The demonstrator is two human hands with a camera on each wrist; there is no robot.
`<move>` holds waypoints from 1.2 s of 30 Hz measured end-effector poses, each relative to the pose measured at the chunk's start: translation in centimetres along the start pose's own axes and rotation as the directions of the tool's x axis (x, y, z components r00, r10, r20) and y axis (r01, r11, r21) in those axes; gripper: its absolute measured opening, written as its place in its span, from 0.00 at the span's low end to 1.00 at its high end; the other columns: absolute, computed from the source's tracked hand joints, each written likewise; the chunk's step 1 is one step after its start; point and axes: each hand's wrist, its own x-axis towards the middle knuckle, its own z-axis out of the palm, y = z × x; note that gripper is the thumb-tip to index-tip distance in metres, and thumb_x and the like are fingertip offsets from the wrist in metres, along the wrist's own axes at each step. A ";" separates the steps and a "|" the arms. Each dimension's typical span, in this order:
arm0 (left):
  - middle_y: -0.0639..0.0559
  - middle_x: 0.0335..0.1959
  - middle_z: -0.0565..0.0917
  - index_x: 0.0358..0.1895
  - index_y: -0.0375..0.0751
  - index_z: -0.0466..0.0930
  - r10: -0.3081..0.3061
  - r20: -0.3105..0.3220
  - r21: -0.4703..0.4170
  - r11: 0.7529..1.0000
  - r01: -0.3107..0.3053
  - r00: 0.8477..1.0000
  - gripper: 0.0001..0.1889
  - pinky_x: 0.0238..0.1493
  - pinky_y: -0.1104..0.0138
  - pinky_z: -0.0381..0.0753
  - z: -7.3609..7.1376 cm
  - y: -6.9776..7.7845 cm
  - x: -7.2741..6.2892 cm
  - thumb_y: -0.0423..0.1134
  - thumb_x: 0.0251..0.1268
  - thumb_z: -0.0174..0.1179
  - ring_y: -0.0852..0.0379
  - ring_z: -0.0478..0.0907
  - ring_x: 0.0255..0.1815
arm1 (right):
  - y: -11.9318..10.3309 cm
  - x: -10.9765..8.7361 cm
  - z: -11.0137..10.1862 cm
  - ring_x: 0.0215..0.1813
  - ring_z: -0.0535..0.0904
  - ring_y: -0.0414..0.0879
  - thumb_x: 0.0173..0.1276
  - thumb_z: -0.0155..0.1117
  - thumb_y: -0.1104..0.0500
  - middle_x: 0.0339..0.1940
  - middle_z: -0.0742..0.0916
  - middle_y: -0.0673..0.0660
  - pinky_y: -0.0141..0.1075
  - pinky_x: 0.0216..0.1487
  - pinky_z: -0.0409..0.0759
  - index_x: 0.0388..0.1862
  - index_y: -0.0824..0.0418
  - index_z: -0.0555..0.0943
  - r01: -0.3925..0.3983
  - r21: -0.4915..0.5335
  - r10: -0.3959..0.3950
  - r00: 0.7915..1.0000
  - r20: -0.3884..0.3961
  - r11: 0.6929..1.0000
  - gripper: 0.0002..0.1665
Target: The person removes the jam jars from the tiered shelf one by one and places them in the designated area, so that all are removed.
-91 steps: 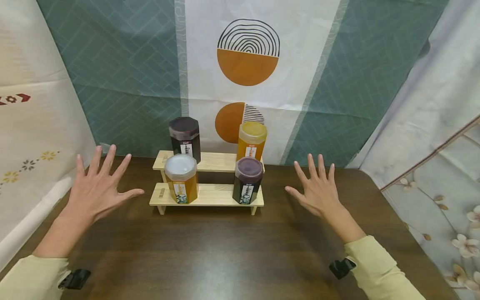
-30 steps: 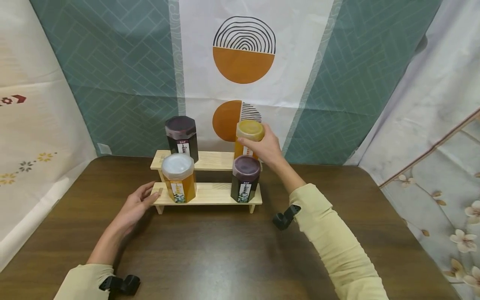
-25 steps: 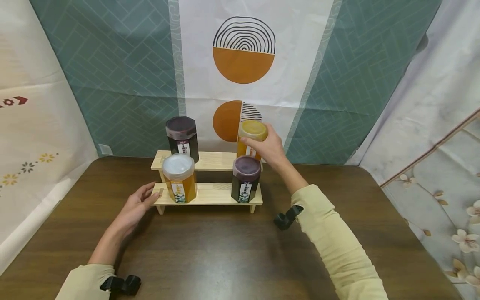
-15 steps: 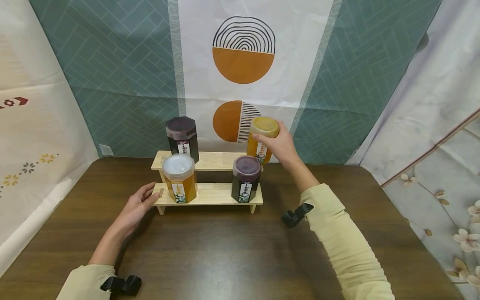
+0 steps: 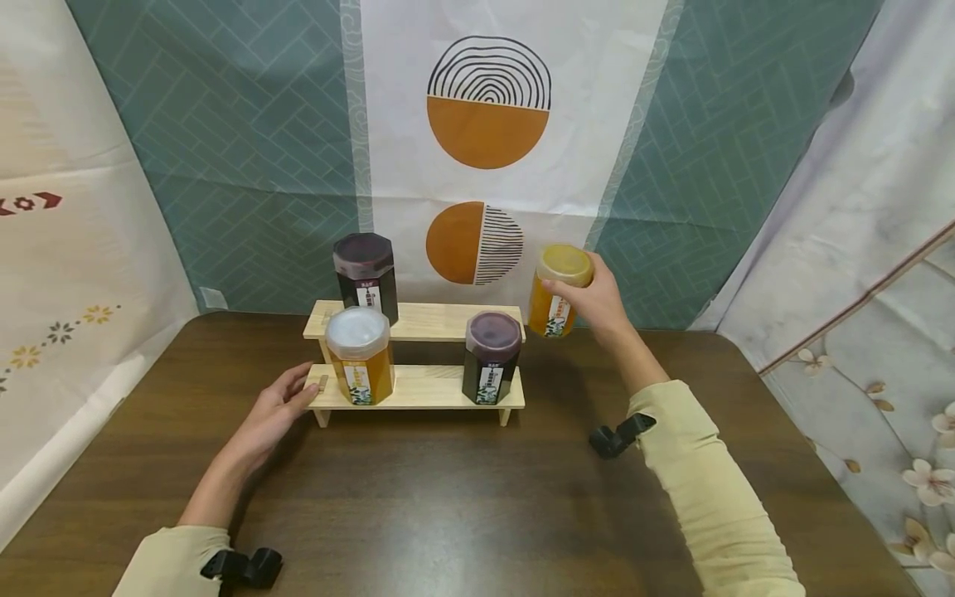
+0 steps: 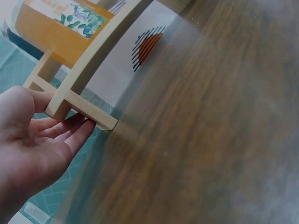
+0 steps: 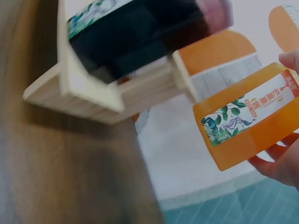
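My right hand (image 5: 601, 300) grips an orange hexagonal jar (image 5: 548, 311) with a yellow lid near its top, holding it in the air just right of the upper step. In the right wrist view the jar (image 7: 250, 116) is tilted, its label showing. My left hand (image 5: 269, 414) holds the left end of a two-step wooden display shelf (image 5: 425, 386). Seen from the left wrist, the thumb lies on the board's end and the fingers (image 6: 77, 133) reach below it by the leg. On the lower step stand another orange jar (image 5: 376, 373) and a dark purple jar (image 5: 472, 373).
A second dark jar (image 5: 366, 278) stands at the left of the upper step. The brown table (image 5: 418, 514) stretches in front of the shelf. A patterned cloth backdrop (image 5: 261, 166) hangs close behind, with pale cloths at both sides.
Both hands came in from spread-out positions. The right took the orange jar off the upper step's right end and carried it right; the left took hold of the shelf's end and stays there.
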 end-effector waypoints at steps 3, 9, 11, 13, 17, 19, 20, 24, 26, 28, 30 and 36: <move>0.25 0.69 0.59 0.73 0.24 0.44 0.002 -0.002 -0.004 1.000 -0.002 1.000 0.33 0.49 0.81 0.68 0.0 -0.1 0.0 0.41 0.78 0.46 0.71 0.68 0.51 | 1.3 -0.3 -0.2 0.52 0.71 0.54 0.61 0.69 0.56 0.59 0.74 0.65 0.45 0.53 0.73 0.71 0.64 0.61 -0.014 -0.007 0.014 1.000 0.011 1.000 0.43; 0.25 0.69 0.58 0.74 0.24 0.44 0.000 0.002 -0.018 1.000 0.000 1.000 0.33 0.49 0.80 0.68 0.0 0.0 -0.1 0.41 0.78 0.46 0.71 0.68 0.51 | 4.1 -0.9 0.1 0.54 0.71 0.56 0.61 0.70 0.55 0.59 0.75 0.65 0.48 0.55 0.72 0.72 0.62 0.60 -0.041 -0.038 0.041 0.999 0.024 0.998 0.44; 0.25 0.69 0.58 0.74 0.24 0.44 0.001 0.003 -0.028 1.000 -0.001 1.000 0.33 0.49 0.80 0.68 0.0 0.1 -0.1 0.41 0.78 0.46 0.71 0.68 0.51 | 5.0 -1.0 0.4 0.54 0.71 0.57 0.61 0.70 0.55 0.59 0.75 0.65 0.49 0.57 0.71 0.72 0.63 0.61 -0.050 -0.040 0.051 0.998 0.024 0.998 0.44; 0.25 0.69 0.58 0.74 0.24 0.43 0.003 0.005 -0.038 0.999 -0.003 1.000 0.33 0.49 0.80 0.68 0.0 0.1 -0.1 0.41 0.78 0.46 0.72 0.68 0.50 | 5.8 -1.2 0.6 0.55 0.71 0.57 0.61 0.69 0.56 0.59 0.75 0.66 0.49 0.58 0.70 0.71 0.64 0.61 -0.063 -0.036 0.064 0.998 0.016 0.997 0.43; 0.24 0.68 0.59 0.73 0.23 0.43 0.006 0.005 -0.044 0.999 -0.006 1.000 0.33 0.49 0.80 0.69 0.0 0.2 -0.1 0.40 0.78 0.46 0.72 0.68 0.50 | 7.1 -1.5 1.2 0.56 0.70 0.57 0.60 0.69 0.58 0.59 0.74 0.66 0.47 0.59 0.69 0.71 0.66 0.61 -0.097 0.000 0.097 0.995 -0.011 0.995 0.43; 0.24 0.68 0.59 0.73 0.23 0.44 0.005 0.004 -0.042 0.999 -0.005 1.000 0.33 0.49 0.80 0.69 0.0 0.2 -0.1 0.40 0.78 0.46 0.72 0.68 0.50 | 7.5 -1.7 1.5 0.56 0.70 0.56 0.60 0.69 0.59 0.60 0.74 0.66 0.47 0.58 0.69 0.71 0.66 0.60 -0.112 0.023 0.113 0.993 -0.018 0.993 0.43; 0.24 0.68 0.59 0.73 0.23 0.44 0.005 0.004 -0.043 0.999 -0.005 1.000 0.33 0.49 0.80 0.69 0.0 0.2 -0.1 0.40 0.78 0.46 0.72 0.68 0.50 | 7.7 -1.7 1.6 0.56 0.70 0.56 0.60 0.69 0.60 0.60 0.73 0.66 0.46 0.58 0.70 0.71 0.66 0.60 -0.115 0.033 0.116 0.993 -0.022 0.993 0.44; 0.25 0.68 0.59 0.73 0.24 0.44 0.001 0.005 -0.038 0.999 -0.001 1.000 0.33 0.49 0.80 0.68 0.1 0.2 -0.1 0.40 0.78 0.46 0.71 0.68 0.51 | 8.6 -1.9 1.8 0.56 0.69 0.56 0.60 0.68 0.62 0.60 0.72 0.67 0.45 0.56 0.70 0.72 0.66 0.58 -0.128 0.052 0.129 0.992 -0.016 0.990 0.44; 0.25 0.69 0.59 0.74 0.24 0.44 -0.004 0.007 -0.034 0.999 0.004 1.000 0.33 0.49 0.80 0.68 0.0 0.2 -0.1 0.41 0.78 0.46 0.70 0.69 0.51 | 9.1 -2.0 1.8 0.56 0.69 0.56 0.60 0.68 0.62 0.61 0.72 0.66 0.44 0.56 0.70 0.72 0.66 0.58 -0.140 0.053 0.141 0.990 -0.014 0.989 0.45; 0.25 0.69 0.59 0.74 0.24 0.44 -0.009 0.009 -0.032 0.999 0.009 1.000 0.33 0.49 0.80 0.69 0.0 0.1 -0.1 0.41 0.78 0.46 0.69 0.69 0.51 | 9.4 -2.0 1.8 0.57 0.69 0.56 0.60 0.67 0.62 0.61 0.71 0.67 0.45 0.56 0.70 0.73 0.66 0.57 -0.156 0.052 0.157 0.988 -0.012 0.986 0.45; 0.25 0.69 0.59 0.74 0.24 0.44 -0.010 0.009 -0.031 0.999 0.010 1.000 0.33 0.50 0.80 0.68 0.0 0.1 -0.1 0.41 0.78 0.46 0.68 0.69 0.52 | 9.6 -2.0 1.8 0.57 0.68 0.57 0.61 0.67 0.62 0.62 0.71 0.67 0.45 0.57 0.69 0.73 0.66 0.57 -0.165 0.056 0.166 0.986 -0.013 0.985 0.45; 0.25 0.69 0.59 0.74 0.24 0.44 -0.003 0.007 -0.044 0.999 0.003 1.000 0.33 0.50 0.80 0.68 0.0 0.0 0.0 0.41 0.78 0.46 0.70 0.69 0.51 | 8.5 -2.0 1.1 0.60 0.66 0.58 0.64 0.65 0.62 0.65 0.67 0.70 0.47 0.62 0.65 0.76 0.65 0.51 -0.186 0.087 0.180 0.981 0.068 0.979 0.48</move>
